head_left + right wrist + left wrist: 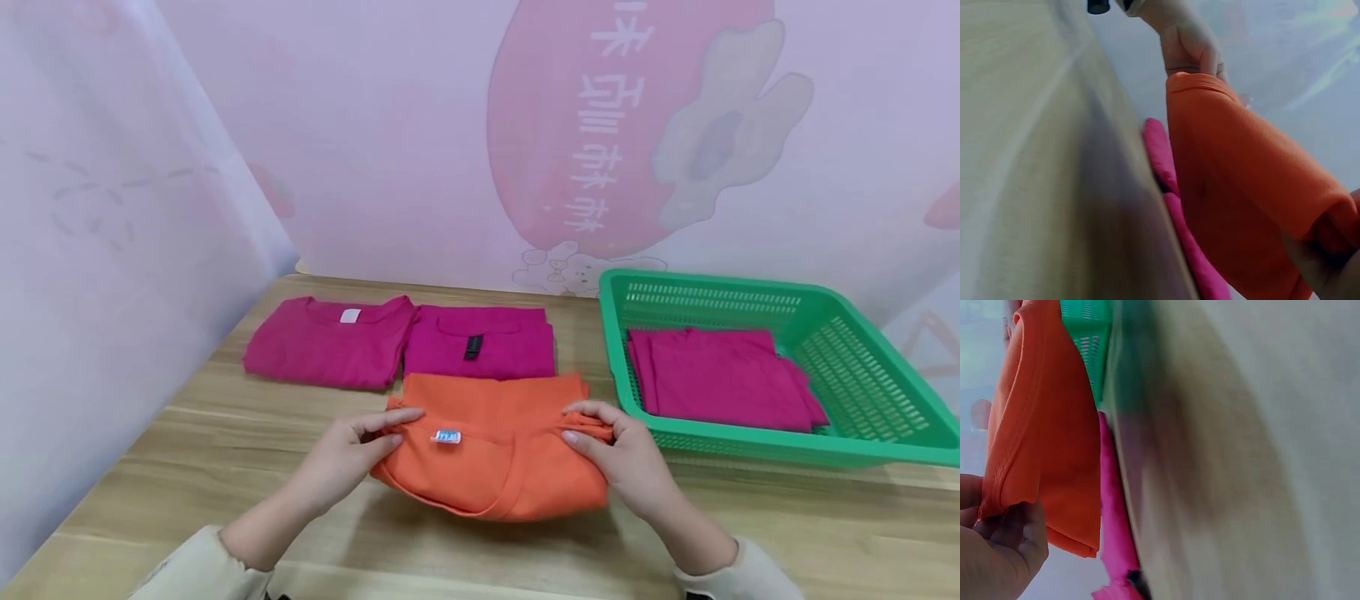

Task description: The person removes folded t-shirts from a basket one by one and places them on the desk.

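Observation:
A folded orange shirt [480,467] with a small white and blue label at its neckline hangs between my two hands, lifted off the wooden table. My left hand [341,458] pinches its left edge between thumb and fingers. At the opposite edge my right hand [630,458] grips the folded layers, thumb on the near side. In the left wrist view the shirt [1054,425] shows side-on, above the tabletop. The right wrist view shows the shirt's underside [1229,175] sloping between both hands.
Behind the shirt lie two folded magenta shirts side by side, one with a white label [322,350], one with a black tag [502,350]. On the right stands a green plastic basket [750,446] holding folded magenta clothing [727,379]. A printed curtain [390,150] backs the table [202,467].

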### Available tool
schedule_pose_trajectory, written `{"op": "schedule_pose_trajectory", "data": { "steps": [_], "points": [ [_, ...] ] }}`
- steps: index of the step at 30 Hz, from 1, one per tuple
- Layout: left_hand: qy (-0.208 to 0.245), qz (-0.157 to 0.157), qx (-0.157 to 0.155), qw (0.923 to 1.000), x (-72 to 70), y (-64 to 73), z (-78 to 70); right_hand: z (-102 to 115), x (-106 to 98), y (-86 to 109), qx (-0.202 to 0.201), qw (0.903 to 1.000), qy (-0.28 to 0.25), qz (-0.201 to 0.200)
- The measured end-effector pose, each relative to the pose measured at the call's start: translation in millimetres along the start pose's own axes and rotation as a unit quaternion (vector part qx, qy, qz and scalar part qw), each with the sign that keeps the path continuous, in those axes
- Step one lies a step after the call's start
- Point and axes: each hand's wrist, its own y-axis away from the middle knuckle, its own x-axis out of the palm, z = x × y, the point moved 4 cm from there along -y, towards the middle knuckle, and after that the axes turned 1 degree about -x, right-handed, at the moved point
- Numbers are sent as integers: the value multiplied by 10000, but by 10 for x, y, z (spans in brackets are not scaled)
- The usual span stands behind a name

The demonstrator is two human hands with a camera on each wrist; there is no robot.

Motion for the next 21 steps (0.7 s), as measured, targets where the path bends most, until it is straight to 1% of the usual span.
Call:
{"op": "schedule_pose_trajectory", "data": {
  "steps": [2,6,9,14,18,21],
  "points": [
    [36,46,-59,10000,-19,24,61,-48,51,-4,8,10000,-10,41],
    [-98,8,-158,9998,-28,59,196,-162,127,-25,103,9999,-102,63],
    [-285,-142,-262,9991,-9,81,295,-246,153,-23,138,9997,-183,26],
    [-536,-402,-386,9970,16,108,416,-367,168,-10,245,9993,-298,22],
    [-541,-405,-543,9962,38,133,514,-439,177,-10,346,9985,-411,86],
    [-610,-473,-684,9947,47,153,568,-497,191,-17,456,9975,-519,161]
  ]
}}
